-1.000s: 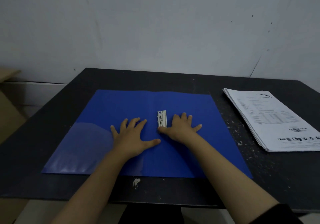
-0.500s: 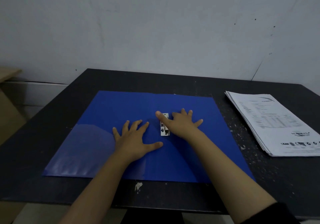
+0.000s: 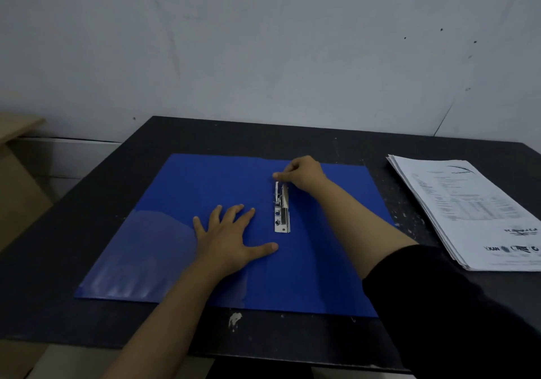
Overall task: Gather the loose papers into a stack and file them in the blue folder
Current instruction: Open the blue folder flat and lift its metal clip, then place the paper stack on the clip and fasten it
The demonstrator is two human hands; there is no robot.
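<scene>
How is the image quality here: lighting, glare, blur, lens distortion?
Head view: dim, flat light with a bluish cast; soft glare on the folder's clear pocket; the table's far edge bows, wide-angle distortion; print on the papers too soft to read; both hands, left and right, fairly sharp.

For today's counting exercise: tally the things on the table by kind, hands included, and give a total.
Blue folder: 1
Metal clip: 1
Paper stack: 1
Hands: 2, left hand and right hand
Total: 5
</scene>
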